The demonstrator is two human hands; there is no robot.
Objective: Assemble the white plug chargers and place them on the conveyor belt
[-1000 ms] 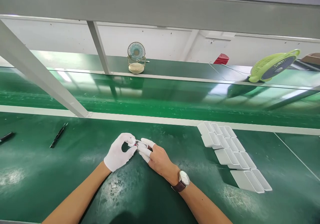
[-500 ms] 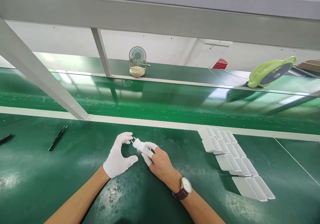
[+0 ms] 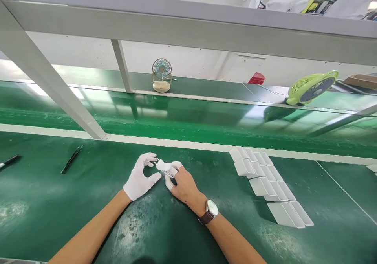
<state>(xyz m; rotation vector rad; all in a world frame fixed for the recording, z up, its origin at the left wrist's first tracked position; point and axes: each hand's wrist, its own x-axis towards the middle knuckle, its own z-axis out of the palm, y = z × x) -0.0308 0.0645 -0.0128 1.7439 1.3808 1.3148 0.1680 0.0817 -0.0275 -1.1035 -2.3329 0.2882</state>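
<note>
Two hands meet over the green bench top [image 3: 182, 232], both busy with one small white part [image 3: 163, 167]. The left hand [image 3: 139, 178], in a full white glove, pinches the near end of the part between thumb and forefinger, with the other fingers curled loosely. The right hand [image 3: 182, 182], bare except for white finger covers and with a watch [image 3: 210, 211] on its wrist, grips the other end with its fingertips, so the part hangs just above the bench between the two grips. What looks like a thin metal piece shows at the part, though it is too small to tell exactly what it is. By my reading, this is a fitting or checking step on the part, with both grips closed on it. Any further handling would call for a steady pinch and fine fingertip control, since the part is tiny and easy to drop. To the right of the grip lies a row of white trays [image 3: 269, 185], and well to the left a black pen [image 3: 71, 159].
</note>
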